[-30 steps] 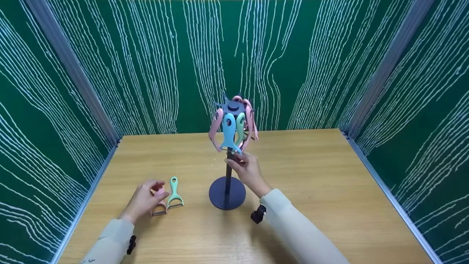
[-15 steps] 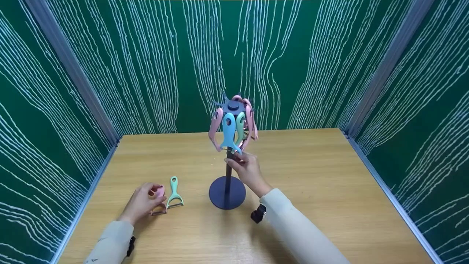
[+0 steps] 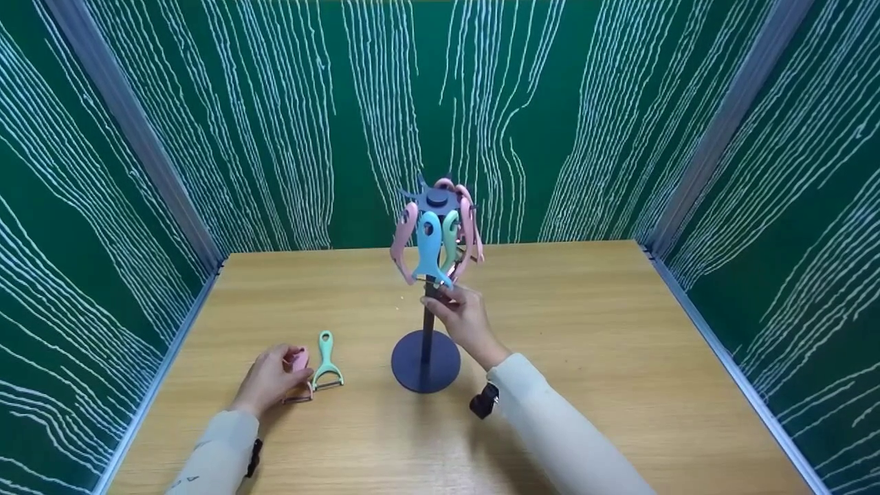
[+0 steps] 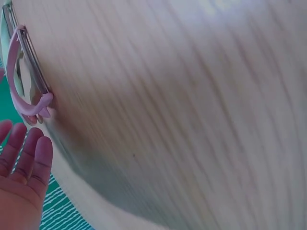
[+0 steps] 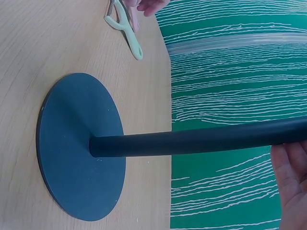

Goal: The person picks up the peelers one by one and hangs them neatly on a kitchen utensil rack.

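My left hand (image 3: 269,377) holds the handle of a pink peeler (image 3: 300,359) between thumb and fingers, at the left of the table. The pink peeler's bladed head lies low against the wood in the left wrist view, beyond my fingertips. Just right of it lies a green peeler (image 3: 326,357), handle pointing away. My right hand (image 3: 467,323) grips the pole of a dark display stand (image 3: 421,371) just under the hanging peelers. On the stand's hooks hang a blue peeler (image 3: 430,244), a green one (image 3: 450,237) and several pink ones (image 3: 404,240).
The stand's round base rests on the wooden table (image 3: 584,371). Some hooks at its upper left (image 3: 412,189) carry nothing. Green walls (image 3: 275,124) with white wavy lines enclose the table at the back and sides.
The left hand has lowered slightly and its fingers have closed in on the pink peeler's handle. The right hand stays on the pole.
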Available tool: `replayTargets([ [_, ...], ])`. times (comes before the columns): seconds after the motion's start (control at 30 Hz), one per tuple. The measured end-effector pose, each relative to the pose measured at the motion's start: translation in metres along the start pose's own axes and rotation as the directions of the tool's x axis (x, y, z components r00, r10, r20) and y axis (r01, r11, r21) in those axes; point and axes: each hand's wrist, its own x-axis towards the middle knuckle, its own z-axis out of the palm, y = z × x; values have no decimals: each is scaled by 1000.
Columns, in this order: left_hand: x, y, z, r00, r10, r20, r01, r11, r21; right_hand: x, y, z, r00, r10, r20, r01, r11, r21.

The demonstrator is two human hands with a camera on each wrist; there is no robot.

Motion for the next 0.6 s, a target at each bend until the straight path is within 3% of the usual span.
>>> replayTargets([
  [0.3,6,1,-1,997,-74,26,74,997,4,-1,-2,-1,999,37,8,-37,999,-3],
  [0.6,7,-1,-3,999,-49,4,49,999,5,-1,-1,0,1000,20,10,-20,1000,6],
])
